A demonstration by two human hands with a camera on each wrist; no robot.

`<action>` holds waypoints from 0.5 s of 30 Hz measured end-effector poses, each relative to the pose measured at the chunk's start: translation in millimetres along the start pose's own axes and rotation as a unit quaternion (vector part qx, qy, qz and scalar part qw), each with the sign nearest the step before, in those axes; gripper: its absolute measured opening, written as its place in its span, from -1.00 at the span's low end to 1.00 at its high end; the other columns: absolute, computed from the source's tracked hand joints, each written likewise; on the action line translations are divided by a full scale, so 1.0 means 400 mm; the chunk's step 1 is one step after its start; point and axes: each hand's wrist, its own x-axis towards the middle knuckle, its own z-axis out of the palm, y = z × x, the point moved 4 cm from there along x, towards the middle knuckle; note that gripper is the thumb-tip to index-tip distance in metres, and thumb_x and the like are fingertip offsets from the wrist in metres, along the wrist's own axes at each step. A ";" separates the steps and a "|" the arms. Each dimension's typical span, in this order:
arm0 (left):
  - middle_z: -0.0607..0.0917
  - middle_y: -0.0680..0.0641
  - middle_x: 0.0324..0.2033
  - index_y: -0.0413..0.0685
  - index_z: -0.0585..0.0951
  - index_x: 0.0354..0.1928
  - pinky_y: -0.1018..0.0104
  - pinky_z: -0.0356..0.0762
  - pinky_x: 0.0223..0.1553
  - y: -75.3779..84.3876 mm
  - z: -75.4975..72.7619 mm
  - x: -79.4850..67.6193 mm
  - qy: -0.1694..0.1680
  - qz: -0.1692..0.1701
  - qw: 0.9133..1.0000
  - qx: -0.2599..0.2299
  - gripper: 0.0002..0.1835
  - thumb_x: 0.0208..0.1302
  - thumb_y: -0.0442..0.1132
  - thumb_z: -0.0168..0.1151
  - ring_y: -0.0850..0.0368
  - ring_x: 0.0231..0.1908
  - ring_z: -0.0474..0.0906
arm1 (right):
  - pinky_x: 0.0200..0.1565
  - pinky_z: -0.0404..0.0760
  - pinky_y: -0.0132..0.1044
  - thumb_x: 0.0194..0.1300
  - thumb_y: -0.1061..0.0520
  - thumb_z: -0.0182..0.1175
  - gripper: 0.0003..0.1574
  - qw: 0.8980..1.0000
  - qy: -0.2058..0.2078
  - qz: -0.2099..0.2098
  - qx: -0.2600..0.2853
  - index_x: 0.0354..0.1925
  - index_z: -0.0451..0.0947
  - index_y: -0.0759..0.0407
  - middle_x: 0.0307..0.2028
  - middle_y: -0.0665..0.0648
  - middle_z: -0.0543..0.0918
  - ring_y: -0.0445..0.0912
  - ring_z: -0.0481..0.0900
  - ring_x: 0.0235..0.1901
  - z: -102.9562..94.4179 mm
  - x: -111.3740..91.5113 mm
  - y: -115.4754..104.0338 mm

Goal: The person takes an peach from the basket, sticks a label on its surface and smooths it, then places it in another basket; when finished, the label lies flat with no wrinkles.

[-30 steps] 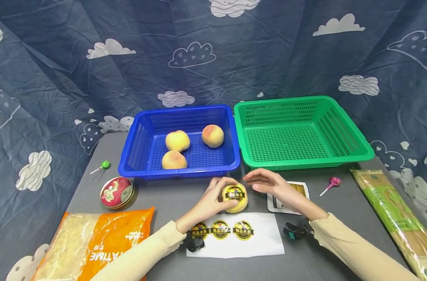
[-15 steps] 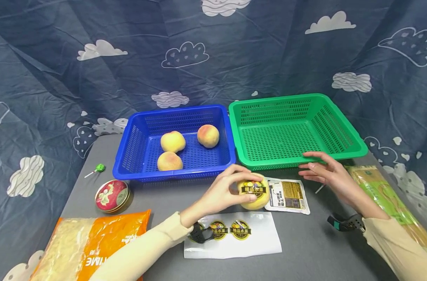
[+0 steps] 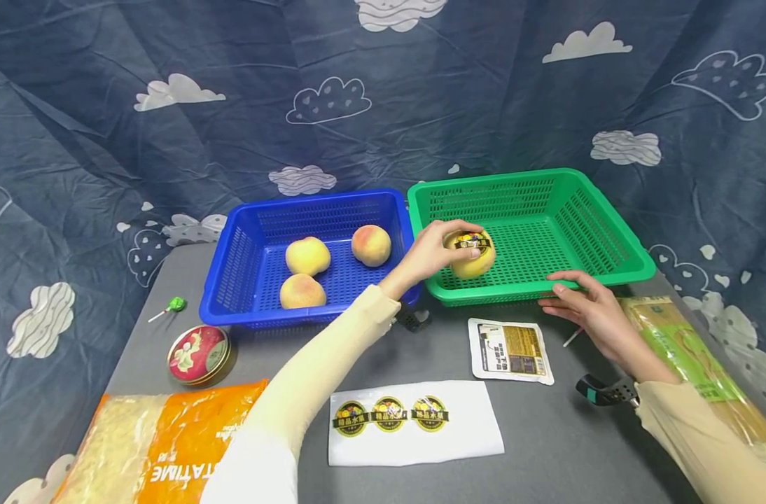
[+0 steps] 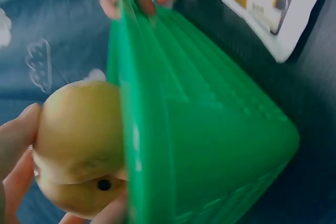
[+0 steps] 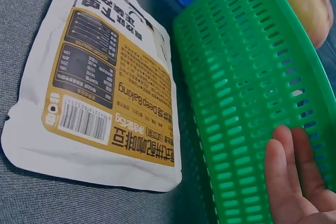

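Observation:
My left hand (image 3: pixel 430 253) grips a yellow peach (image 3: pixel 474 266) that bears a black-and-gold sticker (image 3: pixel 473 242). The peach is over the near left part of the green basket (image 3: pixel 545 285); the left wrist view has the peach (image 4: pixel 79 124) beside the basket's rim, fingers around it. At the basket's near right side is my right hand (image 3: pixel 587 308), its fingers fairly straight. In the right wrist view those fingertips (image 5: pixel 278 153) lie against or close to the perforated wall. A white sheet (image 3: pixel 421 448) with several round stickers lies in front.
Left of the green basket stands a blue basket (image 3: pixel 266 316) with three peaches. A white-and-gold pouch (image 3: pixel 511 350) lies before the green one. Around the table are a red round tin (image 3: pixel 197 353), a green lollipop (image 3: pixel 176 304), an orange bag (image 3: pixel 187 434) and a green-and-tan package (image 3: pixel 692 350).
My left hand has carried the stickered peach from above the table, up and right, over the green basket. The right hand first moved right to the basket's near side, then stayed almost still.

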 end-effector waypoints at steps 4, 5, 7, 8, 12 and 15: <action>0.56 0.03 -0.06 0.01 0.55 0.02 0.46 0.36 -0.20 -0.029 0.022 0.037 -0.035 -0.042 0.998 -0.008 -0.60 0.09 -0.18 0.29 0.25 -0.11 0.41 | -0.15 0.54 -0.24 0.35 0.24 -0.07 -0.68 1.000 0.002 0.001 -0.003 0.07 0.32 0.23 -0.14 0.17 0.47 -0.02 0.61 -0.22 0.002 0.002 0.003; 0.55 0.01 -0.04 -0.01 0.55 0.02 0.45 0.36 -0.19 -0.030 0.029 0.043 -0.046 -0.051 0.998 -0.004 -0.61 0.09 -0.19 0.29 0.23 -0.09 0.41 | -0.16 0.55 -0.24 0.35 0.24 -0.07 -0.68 1.000 0.003 0.001 -0.003 0.07 0.32 0.23 -0.14 0.16 0.48 -0.02 0.61 -0.22 0.001 0.002 0.003; 0.55 -0.01 -0.03 -0.05 0.55 0.00 0.46 0.31 -0.13 -0.029 0.044 0.053 -0.065 -0.057 0.996 0.023 -0.62 0.09 -0.22 0.30 0.18 -0.04 0.40 | -0.16 0.55 -0.25 0.36 0.24 -0.07 -0.68 1.000 0.002 -0.001 -0.005 0.07 0.31 0.23 -0.13 0.15 0.48 -0.04 0.61 -0.22 0.001 0.001 0.004; 0.55 -0.02 -0.03 -0.06 0.55 -0.01 0.48 0.30 -0.11 -0.027 0.053 0.057 -0.075 -0.058 0.995 0.038 -0.62 0.08 -0.23 0.30 0.17 -0.02 0.39 | -0.16 0.55 -0.25 0.36 0.25 -0.08 -0.68 1.000 0.001 -0.003 -0.003 0.07 0.31 0.23 -0.12 0.15 0.48 -0.02 0.61 -0.22 0.001 0.001 0.004; 0.55 -0.03 -0.03 -0.06 0.55 -0.01 0.48 0.29 -0.06 -0.030 0.092 0.064 -0.102 -0.071 0.988 0.088 -0.62 0.08 -0.22 0.30 0.14 0.02 0.38 | -0.16 0.55 -0.24 0.36 0.26 -0.09 -0.68 1.000 -0.005 -0.011 0.004 0.07 0.30 0.23 -0.13 0.14 0.50 0.00 0.60 -0.21 0.002 0.000 0.008; 0.55 -0.03 -0.02 -0.05 0.55 -0.01 0.43 0.31 -0.06 -0.038 0.115 0.062 -0.114 -0.096 0.982 0.112 -0.63 0.10 -0.22 0.28 0.09 0.06 0.35 | -0.17 0.55 -0.23 0.36 0.27 -0.10 -0.68 1.000 -0.007 -0.015 0.005 0.07 0.29 0.24 -0.15 0.14 0.53 -0.01 0.60 -0.21 0.002 0.000 0.011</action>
